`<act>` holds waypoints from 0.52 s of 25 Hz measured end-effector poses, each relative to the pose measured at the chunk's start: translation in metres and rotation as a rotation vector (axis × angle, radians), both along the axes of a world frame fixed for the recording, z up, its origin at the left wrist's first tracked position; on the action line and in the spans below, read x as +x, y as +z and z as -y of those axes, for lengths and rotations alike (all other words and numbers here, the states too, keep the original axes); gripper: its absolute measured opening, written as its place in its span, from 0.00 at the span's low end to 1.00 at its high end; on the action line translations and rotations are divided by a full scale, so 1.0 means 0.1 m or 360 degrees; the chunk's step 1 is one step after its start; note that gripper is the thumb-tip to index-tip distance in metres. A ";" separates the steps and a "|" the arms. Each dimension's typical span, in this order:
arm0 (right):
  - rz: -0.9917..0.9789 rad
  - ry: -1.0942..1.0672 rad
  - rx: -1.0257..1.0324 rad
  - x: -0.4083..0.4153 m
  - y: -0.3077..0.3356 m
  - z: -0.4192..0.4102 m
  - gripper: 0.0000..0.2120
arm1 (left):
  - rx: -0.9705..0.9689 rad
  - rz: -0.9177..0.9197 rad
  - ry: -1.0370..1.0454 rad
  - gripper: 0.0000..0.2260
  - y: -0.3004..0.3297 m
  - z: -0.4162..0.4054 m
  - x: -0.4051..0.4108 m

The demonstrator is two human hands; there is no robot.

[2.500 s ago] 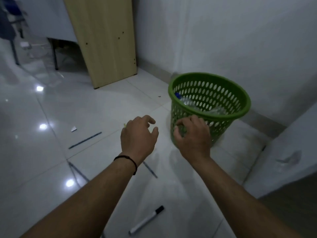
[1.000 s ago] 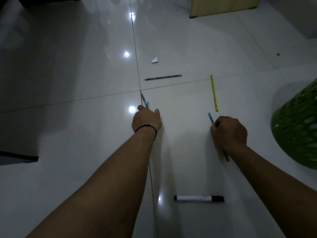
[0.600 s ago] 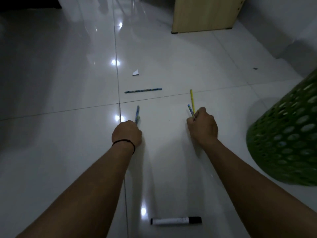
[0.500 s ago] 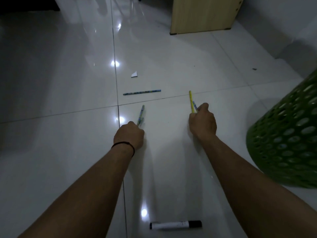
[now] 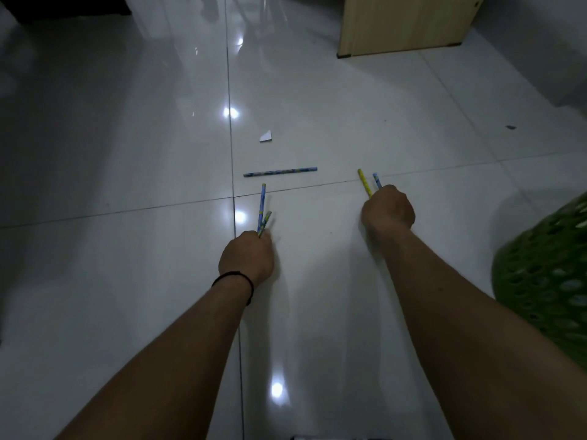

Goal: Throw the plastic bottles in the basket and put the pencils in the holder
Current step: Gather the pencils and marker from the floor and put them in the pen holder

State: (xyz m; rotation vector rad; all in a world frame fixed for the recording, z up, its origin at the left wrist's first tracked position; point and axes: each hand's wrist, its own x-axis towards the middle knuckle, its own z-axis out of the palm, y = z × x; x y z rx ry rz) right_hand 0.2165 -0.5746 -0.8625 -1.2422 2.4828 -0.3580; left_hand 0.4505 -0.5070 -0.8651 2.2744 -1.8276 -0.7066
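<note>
because both arms reach forward and down over the glossy tiled floor [image 5: 127,281], the hands sit low, close to where the pencils lie. nearest of all, a marker [image 5: 305,437] barely shows at the bottom edge, so little of it can be told. the left hand [image 5: 246,258], a black band [image 5: 235,277] round its wrist, is closed in a fist on two blue pencils [image 5: 262,208] that poke forward out of the grip, likely bunched so several can be carried in one go. the right hand [image 5: 388,212] is likewise curled shut, pinching a yellow pencil [image 5: 364,182] and a short blue pencil [image 5: 377,181] whose ends stick out past the knuckles. off to the right stands the green basket [image 5: 546,287], only its perforated wall in view (any bottles inside cannot be seen from here). just beyond the hands one patterned blue pencil [image 5: 280,172] lies flat on the floor, crosswise, apart from both fists; it looks like the last one left to gather. farther on rest a white paper scrap [image 5: 266,136] and, at the back, a wooden panel [image 5: 406,23]. no holder is in view, so the pencils have yet to be carried to it.
</note>
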 end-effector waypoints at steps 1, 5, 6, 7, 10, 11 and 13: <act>0.0028 0.0003 0.0004 0.05 0.00 0.05 0.14 | 0.0004 -0.0101 0.0138 0.22 -0.04 0.05 0.04; 0.0178 0.0053 -0.0204 0.42 0.00 0.17 0.14 | 0.0068 -0.0541 0.0495 0.25 -0.12 0.17 0.11; 0.0207 0.0101 -0.0264 0.53 0.01 0.20 0.13 | 0.0087 -0.0693 0.0583 0.25 -0.13 0.17 0.13; 0.0230 0.0167 -0.0309 0.61 0.02 0.23 0.12 | 0.0104 -0.0855 0.0686 0.22 -0.11 0.17 0.14; 0.0198 0.0438 -0.0347 0.85 0.06 0.35 0.11 | 0.0230 -0.1342 0.0995 0.14 0.03 0.15 0.20; 0.0145 0.0534 -0.0334 0.92 0.06 0.40 0.11 | 0.0286 -0.1442 0.1033 0.14 0.07 0.13 0.22; -0.0008 0.0695 -0.0290 1.08 0.05 0.51 0.12 | 0.0323 -0.1502 0.0973 0.15 0.11 0.10 0.25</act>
